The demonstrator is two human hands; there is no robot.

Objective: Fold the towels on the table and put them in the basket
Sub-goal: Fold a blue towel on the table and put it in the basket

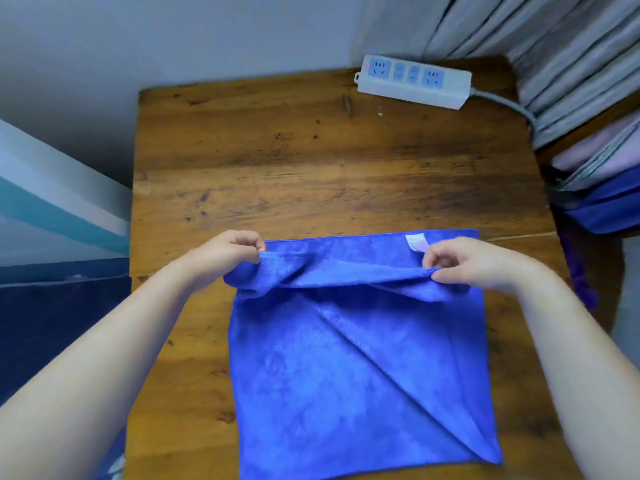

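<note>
Two hands (225, 251) (464, 259) pinching blue towel (346, 375), wooden table (311, 161), power strip (414, 81), grey curtain (554, 36)

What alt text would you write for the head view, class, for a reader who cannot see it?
Two bare hands, left hand and right hand, each pinch a lifted edge of a blue towel spread on a wooden table. A white power strip lies at the table's far edge, beside grey curtains.
</note>
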